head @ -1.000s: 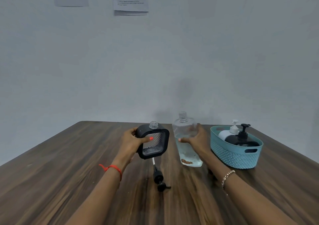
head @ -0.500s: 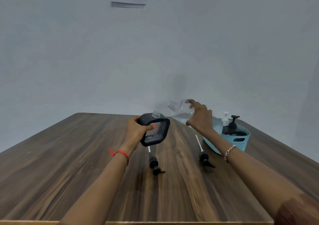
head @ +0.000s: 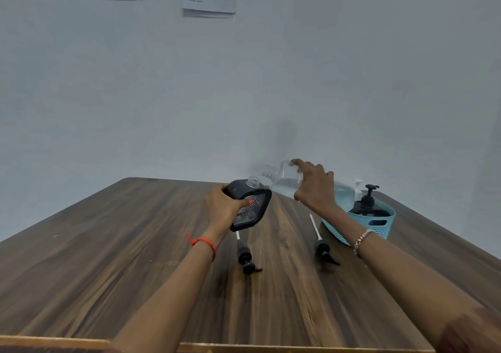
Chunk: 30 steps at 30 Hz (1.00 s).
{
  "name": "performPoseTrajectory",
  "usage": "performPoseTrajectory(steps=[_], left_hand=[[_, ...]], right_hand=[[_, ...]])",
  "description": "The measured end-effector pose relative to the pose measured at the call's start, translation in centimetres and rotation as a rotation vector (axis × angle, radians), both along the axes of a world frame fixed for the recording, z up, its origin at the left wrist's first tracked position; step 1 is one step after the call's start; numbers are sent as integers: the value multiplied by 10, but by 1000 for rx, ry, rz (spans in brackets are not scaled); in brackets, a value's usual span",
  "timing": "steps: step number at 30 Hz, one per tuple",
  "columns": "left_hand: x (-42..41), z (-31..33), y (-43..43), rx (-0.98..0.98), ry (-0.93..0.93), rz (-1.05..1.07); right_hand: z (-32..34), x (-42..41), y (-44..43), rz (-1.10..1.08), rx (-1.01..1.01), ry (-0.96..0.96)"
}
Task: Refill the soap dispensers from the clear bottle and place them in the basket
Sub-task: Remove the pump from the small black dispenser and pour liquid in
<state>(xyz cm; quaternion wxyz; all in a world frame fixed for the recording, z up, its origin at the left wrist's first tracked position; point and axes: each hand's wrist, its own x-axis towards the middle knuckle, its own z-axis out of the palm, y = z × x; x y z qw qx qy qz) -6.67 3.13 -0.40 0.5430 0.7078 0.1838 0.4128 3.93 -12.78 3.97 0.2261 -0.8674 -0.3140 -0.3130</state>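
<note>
— Since a second ago the clear bottle (head: 284, 179) has come up off the table and been tipped over; before, it stood upright under the right hand (head: 315, 184).

— How is it held?

— That hand is wrapped over the bottle's body from above, fingers curled round it. Its open threaded neck points toward the left hand (head: 222, 206), slightly raised, and liquid pools in the lower side of the body.

— And the left one?

— Closed round the black dispenser (head: 250, 206), thumb across its ribbed clear front, holding it tilted with its open neck uppermost, just below and beside the bottle's mouth. The two openings are close but apart; I see no stream between them.

— What lies near the hands?

— On the wooden table (head: 108, 257), below the left hand, a black pump head (head: 245, 257) with its tube running up under the dispenser. Below the right hand, a second pump head (head: 324, 251) with a white tube. Beyond the right wrist sits the blue basket (head: 379, 222), holding a black pump bottle (head: 367, 203) and a white one (head: 357, 187) behind it.

— Anything on the wrists?

— A red thread (head: 203, 243) on the left, a beaded bracelet (head: 362, 240) on the right.
</note>
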Motion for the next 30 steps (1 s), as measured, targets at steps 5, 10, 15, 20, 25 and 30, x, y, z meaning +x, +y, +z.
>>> performPoseTrajectory(steps=[5,10,15,20,25,30], left_hand=[[0,0,-3,15,2,33],[-1,0,-7,31,6,50],[0,-1,-8,31,12,55],[0,-2,-10,19,3,48],[-1,-3,-12,0,-1,36],[-1,-4,-12,-14,5,27]], right_hand=[[3,-1,2,-19,-56,-31],[4,-2,2,-30,-83,-57],[5,-3,1,-44,-103,-67],[7,-4,1,-56,-129,-70],[8,-4,0,-66,-152,-66],[7,-3,0,-70,-164,-67]])
